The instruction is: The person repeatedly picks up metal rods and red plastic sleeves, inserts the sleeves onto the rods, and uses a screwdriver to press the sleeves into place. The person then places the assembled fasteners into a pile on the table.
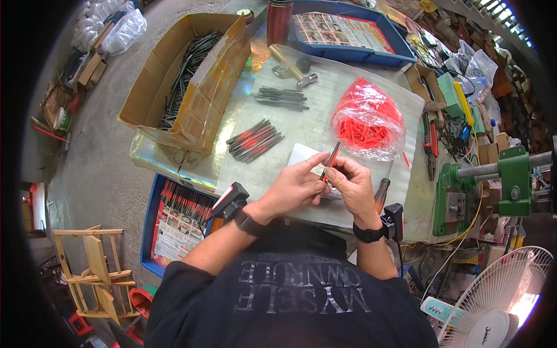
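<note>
Between both hands I hold a slim black rod with a red sleeve (332, 158), tilted, its dark tip pointing up and away. My left hand (293, 187) has its fingers closed round the lower part. My right hand (354, 187) pinches the same rod with thumb and fingers. Beneath the hands a white sheet (300, 153) shows in part. A pile of red-sleeved black rods (254, 141) lies left of my hands, and plain black rods (281, 98) lie beyond it. To the right rests a clear plastic bag of red sleeves (366, 124); one loose red sleeve (406, 159) lies near it.
A hammer (295, 68) lies beyond the rods. An open carton of black rods (197, 110) stands left. A screwdriver (382, 194) is by my right wrist, pliers (430, 142) farther right, near a green vise-like machine (458, 197). Blue trays (354, 55) stand behind and lower left.
</note>
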`<action>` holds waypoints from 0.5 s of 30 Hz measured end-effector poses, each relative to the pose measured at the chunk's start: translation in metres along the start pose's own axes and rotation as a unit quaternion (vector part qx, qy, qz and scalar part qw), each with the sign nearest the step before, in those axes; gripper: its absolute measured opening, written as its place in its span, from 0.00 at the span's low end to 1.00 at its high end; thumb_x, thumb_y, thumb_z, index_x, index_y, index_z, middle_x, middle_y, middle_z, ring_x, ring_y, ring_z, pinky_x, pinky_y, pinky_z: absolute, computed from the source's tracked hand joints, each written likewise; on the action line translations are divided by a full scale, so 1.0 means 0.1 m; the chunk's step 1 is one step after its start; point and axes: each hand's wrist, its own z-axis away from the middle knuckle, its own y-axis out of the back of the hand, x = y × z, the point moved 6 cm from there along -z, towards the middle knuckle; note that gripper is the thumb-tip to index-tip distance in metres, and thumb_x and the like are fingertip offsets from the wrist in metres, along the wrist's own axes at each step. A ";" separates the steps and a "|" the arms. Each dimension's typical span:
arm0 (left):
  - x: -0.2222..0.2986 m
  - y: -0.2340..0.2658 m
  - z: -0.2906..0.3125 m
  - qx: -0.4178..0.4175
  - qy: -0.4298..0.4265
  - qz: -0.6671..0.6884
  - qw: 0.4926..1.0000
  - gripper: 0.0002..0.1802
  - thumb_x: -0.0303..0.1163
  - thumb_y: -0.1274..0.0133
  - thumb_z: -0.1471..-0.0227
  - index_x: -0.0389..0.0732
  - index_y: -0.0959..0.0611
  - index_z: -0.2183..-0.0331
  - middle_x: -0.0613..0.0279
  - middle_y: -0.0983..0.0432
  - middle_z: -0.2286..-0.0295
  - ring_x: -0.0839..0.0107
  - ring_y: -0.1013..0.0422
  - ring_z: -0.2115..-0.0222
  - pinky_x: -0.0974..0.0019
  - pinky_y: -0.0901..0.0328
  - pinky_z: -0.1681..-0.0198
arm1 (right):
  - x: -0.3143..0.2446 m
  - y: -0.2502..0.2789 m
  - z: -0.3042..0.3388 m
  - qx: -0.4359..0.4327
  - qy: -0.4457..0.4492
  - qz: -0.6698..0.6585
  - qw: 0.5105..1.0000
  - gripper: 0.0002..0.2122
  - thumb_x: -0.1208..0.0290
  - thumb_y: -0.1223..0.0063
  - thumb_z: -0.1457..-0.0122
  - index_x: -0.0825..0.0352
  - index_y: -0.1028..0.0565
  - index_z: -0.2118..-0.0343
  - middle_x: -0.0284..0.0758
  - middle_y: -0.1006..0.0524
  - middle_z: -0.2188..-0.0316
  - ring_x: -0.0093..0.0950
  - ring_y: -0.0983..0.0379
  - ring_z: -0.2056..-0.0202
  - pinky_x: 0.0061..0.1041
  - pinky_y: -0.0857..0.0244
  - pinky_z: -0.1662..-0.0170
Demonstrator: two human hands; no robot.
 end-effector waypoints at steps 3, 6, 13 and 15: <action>0.00 0.00 0.01 -0.011 0.007 0.012 1.000 0.33 0.25 0.48 0.48 0.44 0.41 0.42 0.66 0.27 0.78 0.81 0.33 0.81 0.80 0.42 0.80 | 0.05 0.01 -0.01 -0.018 -0.010 -0.071 0.997 0.08 0.77 0.47 0.45 0.73 0.27 0.62 0.30 0.26 0.73 0.15 0.31 0.73 0.14 0.36 0.69; 0.01 0.00 0.02 -0.022 0.017 0.032 0.999 0.33 0.25 0.48 0.48 0.43 0.40 0.42 0.65 0.27 0.78 0.81 0.33 0.81 0.80 0.42 0.80 | 0.08 0.02 -0.01 -0.016 -0.021 -0.094 0.995 0.07 0.77 0.47 0.45 0.72 0.27 0.65 0.30 0.25 0.74 0.16 0.30 0.74 0.14 0.36 0.69; 0.01 0.00 0.05 0.039 0.028 -0.050 0.998 0.21 0.25 0.48 0.49 0.40 0.27 0.52 0.69 0.26 0.79 0.85 0.33 0.80 0.80 0.41 0.79 | 0.09 0.11 -0.01 0.041 0.003 -0.095 0.995 0.05 0.76 0.46 0.46 0.70 0.27 0.68 0.30 0.26 0.77 0.17 0.33 0.78 0.14 0.40 0.74; 0.01 0.01 0.07 0.072 0.025 -0.121 0.990 0.15 0.25 0.47 0.49 0.39 0.23 0.57 0.70 0.26 0.79 0.86 0.33 0.79 0.80 0.40 0.78 | 0.11 0.15 0.00 0.073 0.022 -0.105 0.992 0.05 0.76 0.45 0.47 0.70 0.27 0.69 0.29 0.26 0.78 0.17 0.34 0.79 0.14 0.42 0.74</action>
